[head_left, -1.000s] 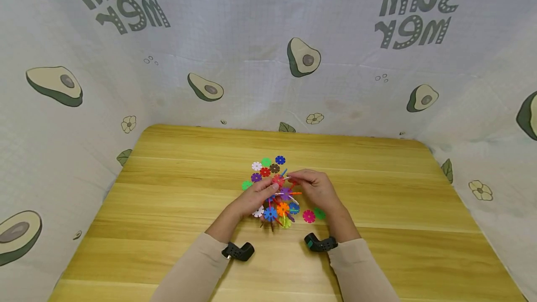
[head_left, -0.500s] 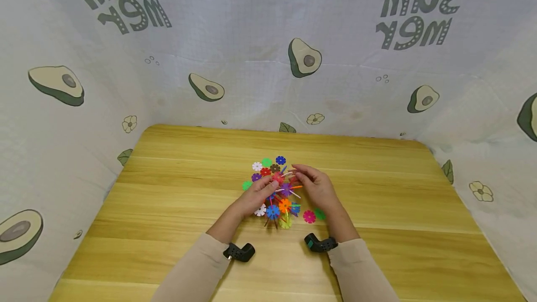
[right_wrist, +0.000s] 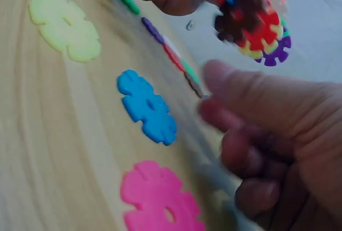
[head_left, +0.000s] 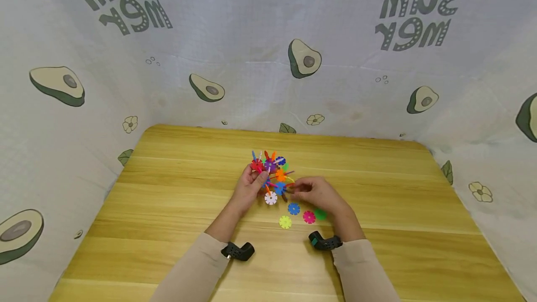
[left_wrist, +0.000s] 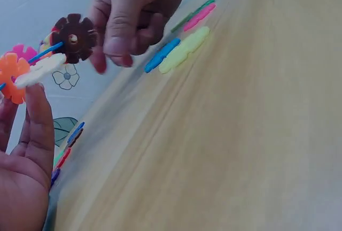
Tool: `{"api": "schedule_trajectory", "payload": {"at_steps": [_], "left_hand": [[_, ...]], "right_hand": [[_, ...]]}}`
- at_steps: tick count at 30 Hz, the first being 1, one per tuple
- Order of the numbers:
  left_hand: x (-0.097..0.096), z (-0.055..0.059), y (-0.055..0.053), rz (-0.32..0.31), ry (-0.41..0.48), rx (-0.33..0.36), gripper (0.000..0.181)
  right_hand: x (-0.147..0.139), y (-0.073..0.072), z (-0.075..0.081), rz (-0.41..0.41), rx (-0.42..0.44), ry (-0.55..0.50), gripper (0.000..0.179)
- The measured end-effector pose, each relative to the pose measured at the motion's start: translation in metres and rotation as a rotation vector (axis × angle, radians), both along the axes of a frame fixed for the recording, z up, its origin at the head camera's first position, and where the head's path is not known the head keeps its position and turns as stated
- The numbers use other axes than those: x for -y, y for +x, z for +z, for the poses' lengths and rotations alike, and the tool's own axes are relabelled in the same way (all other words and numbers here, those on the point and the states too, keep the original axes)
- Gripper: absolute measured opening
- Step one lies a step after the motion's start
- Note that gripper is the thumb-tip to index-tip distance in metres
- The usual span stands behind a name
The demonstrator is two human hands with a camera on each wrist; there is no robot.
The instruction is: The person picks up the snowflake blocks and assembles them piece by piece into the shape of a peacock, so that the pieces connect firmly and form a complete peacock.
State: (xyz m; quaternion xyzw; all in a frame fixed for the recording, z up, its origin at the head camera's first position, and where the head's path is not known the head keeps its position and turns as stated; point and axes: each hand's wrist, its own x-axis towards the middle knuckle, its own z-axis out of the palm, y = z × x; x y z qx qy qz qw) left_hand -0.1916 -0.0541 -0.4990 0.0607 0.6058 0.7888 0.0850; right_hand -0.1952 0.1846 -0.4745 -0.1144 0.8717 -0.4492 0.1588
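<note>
One wooden desk (head_left: 168, 209) spreads beneath the single cluster (head_left: 280, 175) of interlocked notched discs. Of two hands, the left hand (head_left: 248, 188) pinches the cluster's left side; the right hand (head_left: 320, 194), fingers loosely curled around nothing, sits just right of the cluster. Nearer the person than the cluster lie four loose discs: one yellow disc (head_left: 285, 222), one blue disc (head_left: 293, 209), one pink disc (head_left: 309, 216), one green disc (head_left: 320, 214).

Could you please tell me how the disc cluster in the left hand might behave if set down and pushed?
The disc cluster is probably light, its thin discs held aloft by the left hand. With discs jutting at many angles, it may rock rather than roll. They seem joined only at slots, so some could work loose.
</note>
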Motion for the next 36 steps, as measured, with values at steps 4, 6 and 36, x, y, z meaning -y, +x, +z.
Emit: {"api": "schedule_trajectory", "payload": {"at_steps": [4, 6, 36], "left_hand": [[0.001, 0.001, -0.001, 0.054, 0.134, 0.059, 0.038], [0.002, 0.002, -0.001, 0.063, 0.192, 0.086, 0.041], [0.001, 0.001, 0.000, 0.046, 0.569, 0.179, 0.050]], "right_hand": [[-0.001, 0.001, 0.007, 0.145, 0.074, 0.076, 0.022], [0.000, 0.002, 0.009, 0.188, 0.082, 0.117, 0.024], [0.027, 0.001, -0.021, -0.218, -0.329, -0.285, 0.011]]}}
